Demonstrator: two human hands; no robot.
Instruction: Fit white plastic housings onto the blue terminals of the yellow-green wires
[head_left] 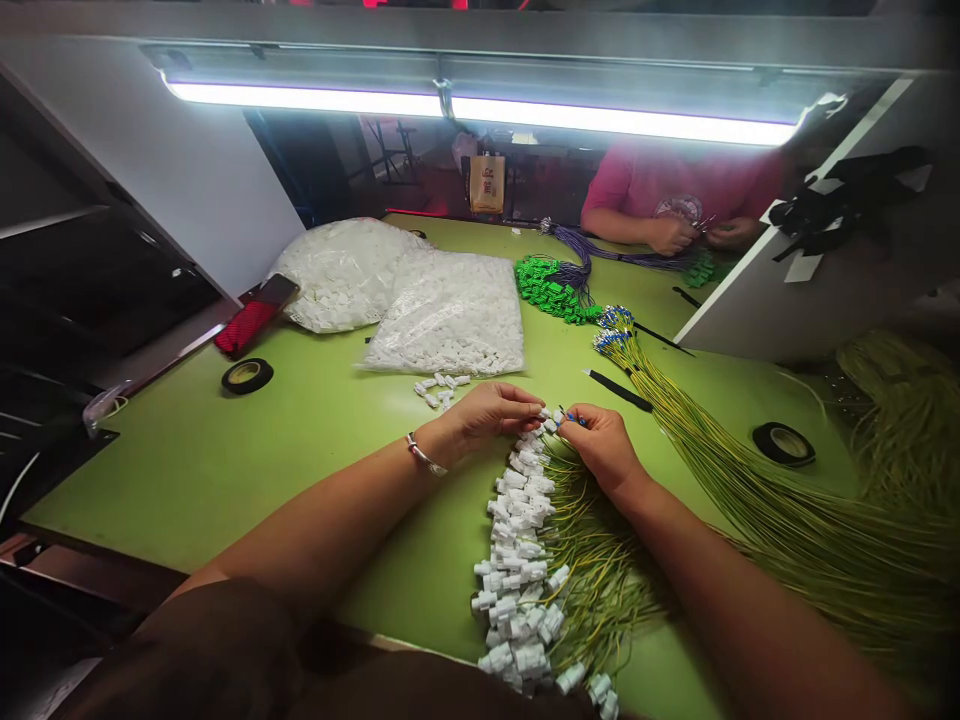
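Between the thumb and fingers of my left hand (496,412) is a small white connector housing (546,414). Facing it, my right hand (600,440) pinches yellow-green wires with blue-sleeved terminals (574,420), close beside the housing. Whether a terminal sits inside the housing is too small to tell. Below both hands runs a long pile of white connectors (517,540) on yellow-green wires (600,560). A few loose white housings (441,388) lie left of my left hand. To the right, a bundle of yellow-green wires (697,450) ends in blue and silver terminals (616,330).
Bags of white housings (457,310) stand behind my hands. Green connectors (551,290) on purple wires lie farther back. Tweezers (619,390), black tape rolls (247,376) and a red-and-black phone (255,315) are on the green table (300,430). Across it, a person in pink (675,200) works.
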